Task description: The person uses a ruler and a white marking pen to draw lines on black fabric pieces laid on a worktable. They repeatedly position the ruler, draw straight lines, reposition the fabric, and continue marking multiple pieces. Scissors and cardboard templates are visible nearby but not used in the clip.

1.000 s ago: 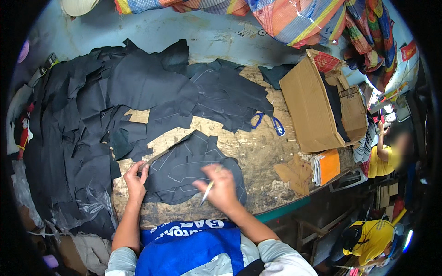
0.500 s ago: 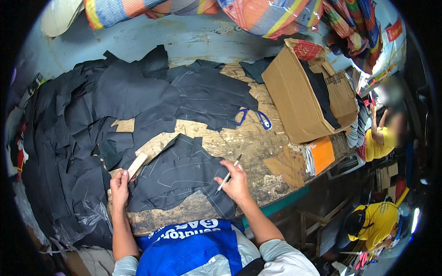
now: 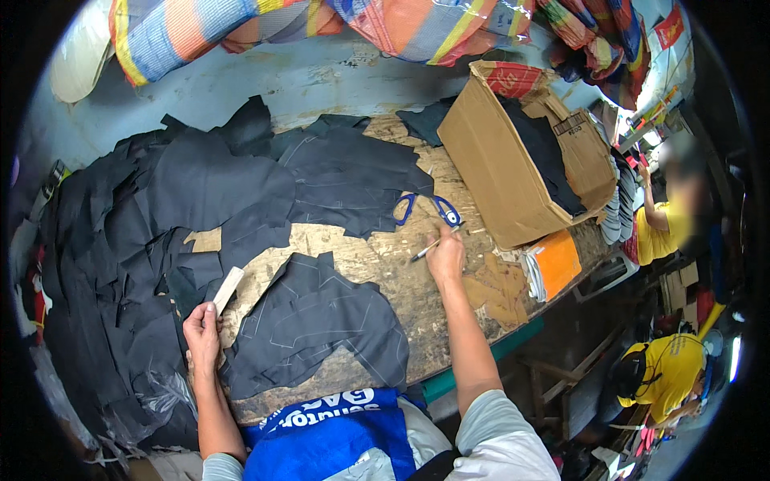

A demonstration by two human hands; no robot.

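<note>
Worn plywood forms the worktable (image 3: 377, 264), set against a pale blue wall, and most of its far and left part lies under a heap of dark cut fabric pieces (image 3: 144, 232). Nearest the person lies one dark fabric panel (image 3: 317, 329), spread flat and already carrying pale chalk outlines across much of its surface, so the marking of this piece looks well along, though none of those lines appears cut yet. The left hand (image 3: 202, 333), just left of that panel, has its fingers closed around a pale flat ruler-like strip (image 3: 228, 289) that rises toward the heap. The right hand (image 3: 446, 255), stretched well beyond the panel, pinches a thin white marking stick (image 3: 425, 250) between closed fingers and sits just short of the blue-handled scissors (image 3: 427, 208), which lie untouched on the fabric at the far side. Right of the scissors stands an open cardboard box (image 3: 513, 160) holding more dark cloth, which suggests finished or waiting pieces; which of the two I cannot tell. Judging by the heap, plenty of material remains.
</note>
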